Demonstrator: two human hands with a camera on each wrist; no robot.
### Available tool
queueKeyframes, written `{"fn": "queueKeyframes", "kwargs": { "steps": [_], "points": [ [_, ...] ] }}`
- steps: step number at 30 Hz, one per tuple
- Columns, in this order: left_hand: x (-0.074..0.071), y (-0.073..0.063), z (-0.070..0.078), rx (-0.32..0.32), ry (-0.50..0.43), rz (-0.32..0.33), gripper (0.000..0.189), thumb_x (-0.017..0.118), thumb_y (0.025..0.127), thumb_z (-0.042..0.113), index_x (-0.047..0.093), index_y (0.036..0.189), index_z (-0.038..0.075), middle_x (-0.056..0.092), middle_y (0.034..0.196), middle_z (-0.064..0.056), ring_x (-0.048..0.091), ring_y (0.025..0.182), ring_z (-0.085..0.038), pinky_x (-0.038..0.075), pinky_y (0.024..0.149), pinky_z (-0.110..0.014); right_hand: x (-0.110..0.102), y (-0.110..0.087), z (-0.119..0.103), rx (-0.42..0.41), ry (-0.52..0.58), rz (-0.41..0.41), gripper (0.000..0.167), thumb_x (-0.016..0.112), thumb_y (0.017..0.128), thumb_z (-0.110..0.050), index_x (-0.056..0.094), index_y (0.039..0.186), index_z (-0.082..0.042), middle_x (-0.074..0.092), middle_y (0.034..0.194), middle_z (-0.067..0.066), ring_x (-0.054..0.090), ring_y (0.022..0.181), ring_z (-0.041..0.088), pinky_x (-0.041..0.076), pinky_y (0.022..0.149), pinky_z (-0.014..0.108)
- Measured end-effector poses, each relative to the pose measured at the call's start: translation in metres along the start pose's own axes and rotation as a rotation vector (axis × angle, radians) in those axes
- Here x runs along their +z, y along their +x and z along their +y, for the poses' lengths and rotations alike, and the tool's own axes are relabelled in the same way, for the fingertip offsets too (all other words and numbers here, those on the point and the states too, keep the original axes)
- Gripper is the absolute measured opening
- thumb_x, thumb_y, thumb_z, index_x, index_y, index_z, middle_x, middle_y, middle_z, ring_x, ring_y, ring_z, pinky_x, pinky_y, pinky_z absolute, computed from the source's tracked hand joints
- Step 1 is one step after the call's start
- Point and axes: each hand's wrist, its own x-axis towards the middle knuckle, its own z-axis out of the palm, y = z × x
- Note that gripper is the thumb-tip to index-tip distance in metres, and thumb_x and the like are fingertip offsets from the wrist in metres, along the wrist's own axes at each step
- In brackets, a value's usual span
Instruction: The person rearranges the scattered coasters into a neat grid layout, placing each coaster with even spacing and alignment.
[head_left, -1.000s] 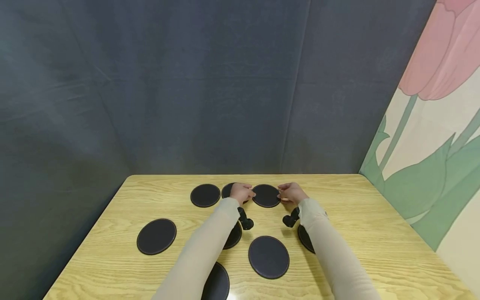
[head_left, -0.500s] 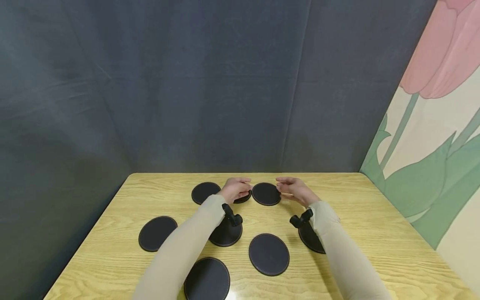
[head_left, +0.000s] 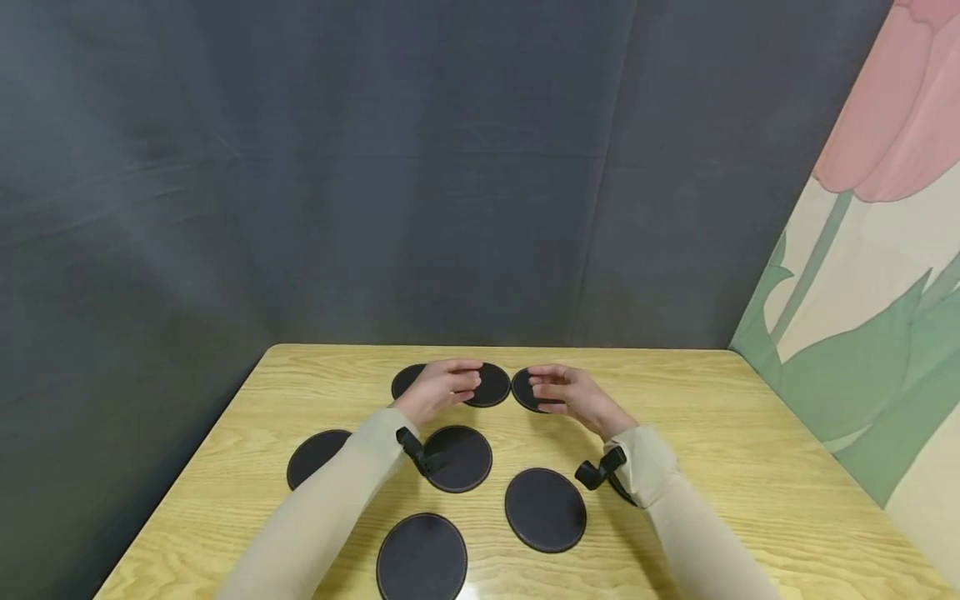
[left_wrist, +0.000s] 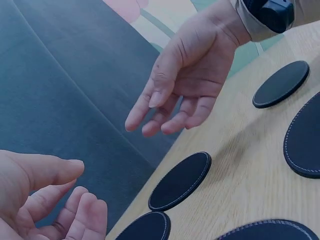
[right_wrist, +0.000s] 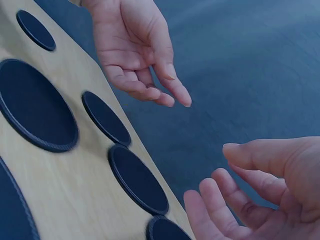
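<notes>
Several round black coasters with stitched rims lie flat on a light wooden table. My left hand (head_left: 442, 390) hovers over the back row, its relaxed fingers overlapping the back-left coaster (head_left: 406, 378) and the back-middle coaster (head_left: 493, 386). Facing it, my right hand (head_left: 576, 397) has loosely bent fingers in front of the back-right coaster (head_left: 523, 389), hiding part of it. Both palms turn inward with nothing held. In the left wrist view, the right hand (left_wrist: 192, 75) is raised above a coaster (left_wrist: 180, 181). The right wrist view shows the left hand (right_wrist: 132, 50) beyond the table edge.
Nearer lie a centre coaster (head_left: 468, 458), a left coaster (head_left: 315, 454) partly behind the left sleeve, and two front coasters, one right (head_left: 545, 510) and one left (head_left: 422, 557). The right wrist mostly hides another. A dark curtain (head_left: 450, 183) hangs behind the table (head_left: 750, 450).
Both hands have left the edges of the back-right coaster and risen. The left hand has moved left and back toward the body; the right has shifted slightly left. The coasters keep their layout.
</notes>
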Motion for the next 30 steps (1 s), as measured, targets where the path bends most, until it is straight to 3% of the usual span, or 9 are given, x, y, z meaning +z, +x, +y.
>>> {"fn": "queueKeyframes", "kwargs": {
  "steps": [6,9,13,16,20,25,30],
  "points": [
    [-0.014,-0.021,0.003,0.013,-0.001,0.030,0.041,0.058,0.095,0.003,0.053,0.135,0.002,0.047,0.142,-0.019,0.047,0.129,-0.034,0.038,0.109,-0.052,0.021,-0.003,-0.005,-0.001,0.014,-0.040,0.051,0.056,0.096,-0.005,0.038,0.141,0.009,0.051,0.130,0.020,0.061,0.099,0.009,0.051,0.095,0.046],
    [-0.019,-0.030,0.005,0.024,0.013,0.032,0.041,0.058,0.095,0.003,0.052,0.135,0.001,0.048,0.141,-0.018,0.049,0.127,-0.031,0.038,0.108,-0.052,0.030,-0.004,-0.004,0.007,0.022,-0.053,0.050,0.057,0.096,-0.005,0.039,0.141,0.009,0.051,0.131,0.020,0.061,0.102,0.012,0.050,0.097,0.049],
    [-0.023,-0.040,0.005,0.015,0.048,0.041,0.042,0.059,0.094,0.003,0.052,0.136,0.000,0.052,0.135,-0.017,0.051,0.124,-0.032,0.046,0.103,-0.046,0.042,-0.006,-0.001,0.015,0.030,-0.069,0.049,0.057,0.096,-0.005,0.041,0.140,0.008,0.046,0.134,0.028,0.056,0.116,0.032,0.049,0.097,0.051],
    [-0.025,-0.047,0.002,0.006,0.068,0.058,0.042,0.059,0.094,0.003,0.052,0.135,-0.001,0.057,0.126,-0.014,0.057,0.116,-0.029,0.049,0.099,-0.043,0.050,-0.006,0.003,0.018,0.028,-0.079,0.048,0.058,0.095,-0.004,0.043,0.139,0.009,0.044,0.134,0.030,0.049,0.123,0.040,0.049,0.097,0.053],
    [-0.028,-0.056,-0.004,0.006,0.127,0.065,0.041,0.060,0.093,0.002,0.052,0.133,-0.005,0.060,0.113,-0.011,0.061,0.106,-0.024,0.050,0.097,-0.044,0.058,-0.005,0.009,0.029,0.006,-0.087,0.046,0.057,0.094,-0.003,0.044,0.137,0.010,0.049,0.127,0.024,0.052,0.117,0.036,0.050,0.094,0.053],
    [-0.033,-0.068,-0.014,-0.006,0.197,0.083,0.041,0.062,0.092,0.002,0.054,0.131,-0.006,0.058,0.118,-0.019,0.061,0.103,-0.021,0.051,0.096,-0.045,0.063,-0.005,0.017,0.033,-0.012,-0.105,0.045,0.058,0.094,-0.002,0.045,0.135,0.010,0.050,0.122,0.020,0.057,0.106,0.030,0.054,0.090,0.049],
    [-0.040,-0.077,-0.025,-0.016,0.211,0.094,0.040,0.058,0.092,-0.002,0.052,0.131,-0.008,0.052,0.123,-0.026,0.059,0.110,-0.033,0.051,0.096,-0.045,0.065,-0.004,0.024,0.025,-0.027,-0.122,0.047,0.059,0.092,-0.001,0.044,0.135,0.012,0.049,0.119,0.020,0.059,0.093,0.020,0.055,0.087,0.046]
  ]
}}
